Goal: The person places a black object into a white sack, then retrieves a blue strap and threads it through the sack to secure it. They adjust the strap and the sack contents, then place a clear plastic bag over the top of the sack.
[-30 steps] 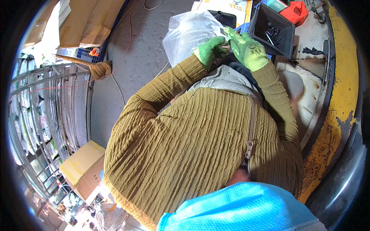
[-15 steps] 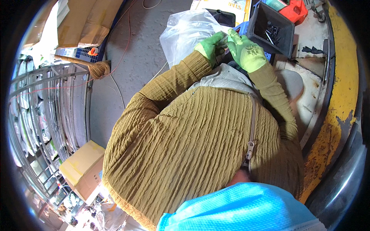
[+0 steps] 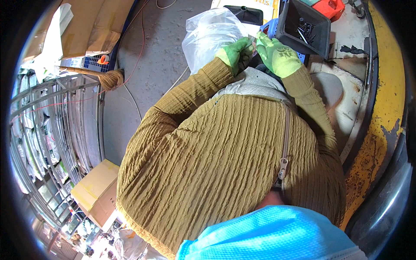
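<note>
The clear plastic bag [image 3: 212,37] lies crumpled near the top of the view, above the floor and just beside the left hand [image 3: 237,54]. Both hands wear green gloves with paler cuffs. The left hand is curled, its fingers drawn in close; whether it grips the bag's edge or a small piece, I cannot tell. The right hand [image 3: 279,54] is near it, fingers bent and pointing up, fingertips narrowly spaced; what lies between them is too small to make out. Dark printing marks the back of this glove, too small to read reliably.

Just beyond the right hand, a tilted black bin [image 3: 321,41] holds slim dark metal pieces [image 3: 306,30], with part of a blue crate [image 3: 271,29] next to it. Behind the bag, a black tray [image 3: 245,15] rests by a white-and-yellow package [image 3: 268,9] with large lettering, cut off by the view's edge. At lower left, a cardboard box [image 3: 94,186] bears small dark marks.
</note>
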The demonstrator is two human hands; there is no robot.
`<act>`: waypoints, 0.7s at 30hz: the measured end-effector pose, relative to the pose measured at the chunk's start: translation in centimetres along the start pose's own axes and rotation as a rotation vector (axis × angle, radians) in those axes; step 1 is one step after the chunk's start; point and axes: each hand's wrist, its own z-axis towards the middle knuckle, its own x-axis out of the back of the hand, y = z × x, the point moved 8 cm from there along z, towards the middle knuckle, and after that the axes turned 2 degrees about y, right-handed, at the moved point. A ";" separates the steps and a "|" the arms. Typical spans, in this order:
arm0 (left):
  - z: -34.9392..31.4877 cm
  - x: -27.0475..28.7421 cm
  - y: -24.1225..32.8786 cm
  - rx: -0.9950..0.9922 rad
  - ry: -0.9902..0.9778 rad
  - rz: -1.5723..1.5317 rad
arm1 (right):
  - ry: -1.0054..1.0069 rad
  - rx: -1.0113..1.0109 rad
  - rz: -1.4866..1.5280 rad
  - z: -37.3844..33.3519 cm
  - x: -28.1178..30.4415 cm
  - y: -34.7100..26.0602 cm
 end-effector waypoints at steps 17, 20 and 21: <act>-3.0 -2.2 2.4 0.035 -0.137 0.035 | 0.141 0.014 -0.061 0.0 1.6 -0.1; -3.6 -2.6 3.4 -0.037 -0.108 0.160 | 0.182 0.056 -0.080 -0.4 2.5 -0.5; -3.7 -2.6 3.7 -0.064 -0.099 0.229 | 0.171 0.061 -0.086 -0.4 2.7 -0.5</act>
